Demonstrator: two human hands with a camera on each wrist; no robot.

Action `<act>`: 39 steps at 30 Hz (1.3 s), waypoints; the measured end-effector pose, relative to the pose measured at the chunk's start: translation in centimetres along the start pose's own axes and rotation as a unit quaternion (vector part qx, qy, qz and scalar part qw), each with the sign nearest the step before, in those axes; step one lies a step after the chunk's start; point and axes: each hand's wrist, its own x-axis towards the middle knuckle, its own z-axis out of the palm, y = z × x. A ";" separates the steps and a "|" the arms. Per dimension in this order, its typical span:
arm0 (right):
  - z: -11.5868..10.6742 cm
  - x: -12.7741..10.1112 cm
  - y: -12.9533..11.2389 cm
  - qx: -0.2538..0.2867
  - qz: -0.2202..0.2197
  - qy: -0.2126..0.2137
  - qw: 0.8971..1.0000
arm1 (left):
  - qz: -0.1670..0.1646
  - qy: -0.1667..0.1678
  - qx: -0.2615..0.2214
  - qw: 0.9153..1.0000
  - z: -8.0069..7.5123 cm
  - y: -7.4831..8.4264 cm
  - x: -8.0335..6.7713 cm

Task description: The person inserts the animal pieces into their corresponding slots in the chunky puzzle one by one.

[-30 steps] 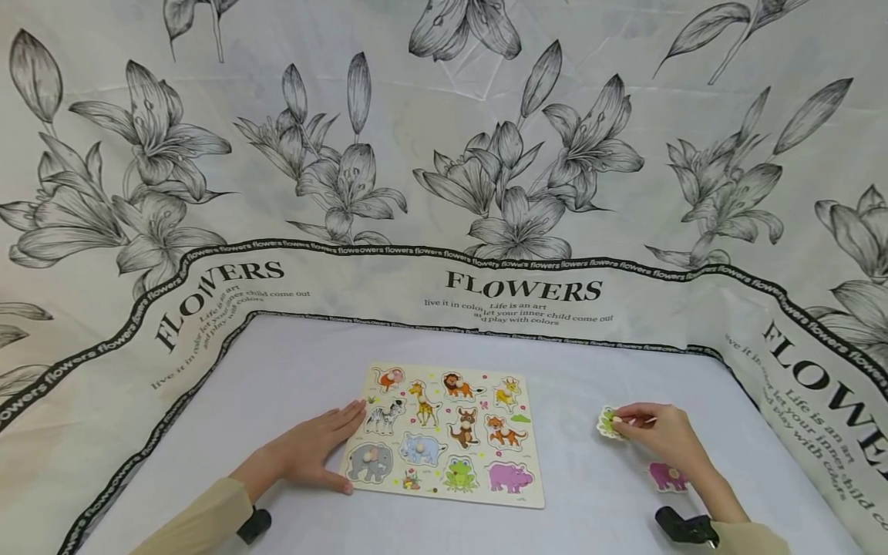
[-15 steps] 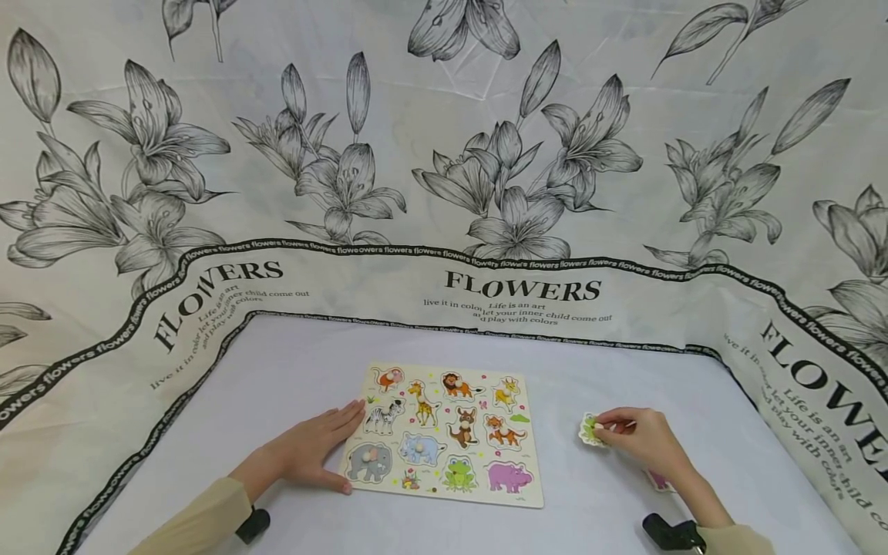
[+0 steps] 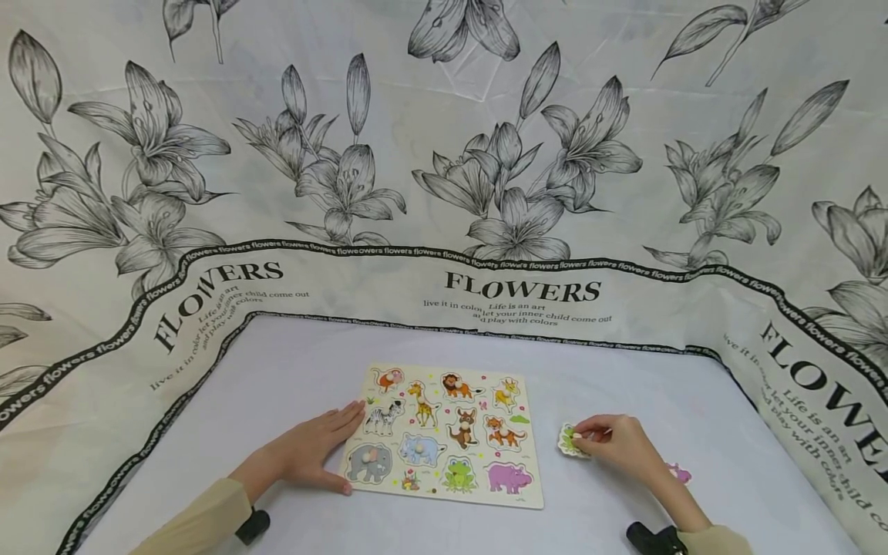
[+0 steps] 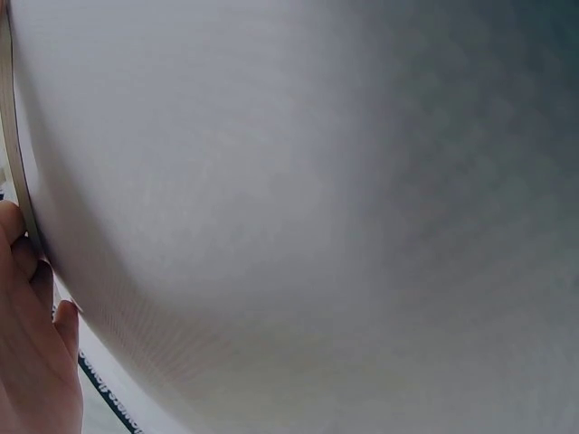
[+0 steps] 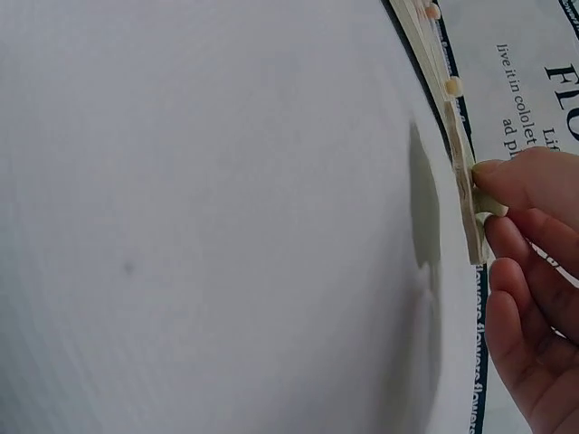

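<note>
In the head view a wooden animal puzzle board (image 3: 523, 499) lies flat on the white cloth. My left hand (image 3: 308, 451) rests at its left edge, fingers and thumb spread; the left wrist view shows its fingertips (image 4: 65, 316) near the board's edge (image 4: 11, 117). Off the board's right side, my right hand (image 3: 620, 447) pinches a frog puzzle piece (image 3: 567, 439) by its small knob. Seen edge-on in the right wrist view, that piece (image 5: 464, 203) hangs above the cloth, its shadow below. A frog and a purple hippo picture show at the board's lower right.
A purple puzzle piece (image 3: 680, 472) lies on the cloth, partly hidden behind my right forearm. Other animals fill the board, some with visible knobs. Flower-printed fabric (image 3: 523, 289) rises behind and along both sides of the white surface (image 3: 305, 354).
My right hand has moved left, toward the board, with the frog puzzle piece. Its forearm now covers a different part of the purple piece. My left hand and the board have stayed put.
</note>
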 end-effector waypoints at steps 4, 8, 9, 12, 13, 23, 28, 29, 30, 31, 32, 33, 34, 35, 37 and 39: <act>0.5 0.0 -0.7 0.009 0.002 -0.007 1.000 | -0.002 -0.002 -0.003 1.000 -0.1 0.1 0.0; 0.9 -0.1 -1.4 0.024 0.008 -0.010 1.000 | 0.000 -0.001 -0.004 1.000 -0.1 0.1 0.0; 1.0 -0.1 -1.6 0.029 0.010 -0.010 0.999 | 0.002 -0.001 -0.003 1.000 -0.1 0.1 0.0; 1.4 -0.2 -1.9 0.039 0.013 -0.012 0.999 | 0.003 0.000 -0.002 1.000 0.0 0.0 0.0; 1.6 -0.2 -2.0 0.041 0.013 -0.013 0.999 | 0.002 0.000 -0.001 1.000 0.0 0.0 0.0; 2.6 -0.1 -3.4 0.052 -0.025 -0.019 0.998 | 0.005 0.002 0.001 1.000 -0.2 0.1 -0.1; 3.2 -0.2 -4.1 0.057 -0.034 -0.027 0.997 | 0.007 0.004 -0.007 1.000 -0.1 0.1 -0.1; 3.3 -0.2 -4.3 0.058 -0.036 -0.029 0.997 | 0.007 0.004 -0.007 1.000 0.0 0.1 0.0; 3.5 -0.2 -4.4 0.060 -0.038 -0.031 0.997 | 0.007 0.004 -0.007 1.000 0.1 0.0 0.0; 3.6 -0.2 -4.6 0.062 -0.043 -0.033 0.997 | 0.007 0.004 -0.005 1.000 0.2 -0.1 0.0; 3.7 -0.3 -4.7 0.064 -0.049 -0.036 0.996 | 0.007 0.004 -0.002 1.000 0.2 -0.1 0.0; 3.8 -0.3 -4.9 0.064 -0.056 -0.038 0.996 | 0.008 0.004 0.000 1.000 0.3 -0.2 0.0; 3.9 -0.3 -5.1 0.067 -0.062 -0.040 0.995 | 0.008 0.004 0.002 1.000 0.3 -0.3 0.1; 4.1 -0.3 -5.3 0.069 -0.067 -0.042 0.995 | 0.007 0.004 0.002 1.000 0.4 -0.4 0.1; 4.3 -0.3 -5.6 0.071 -0.075 -0.045 0.994 | 0.004 0.003 -0.003 1.000 0.4 -0.4 0.1; 4.6 -0.3 -5.9 0.075 -0.079 -0.047 0.993 | 0.001 0.001 -0.008 1.000 0.4 -0.5 0.2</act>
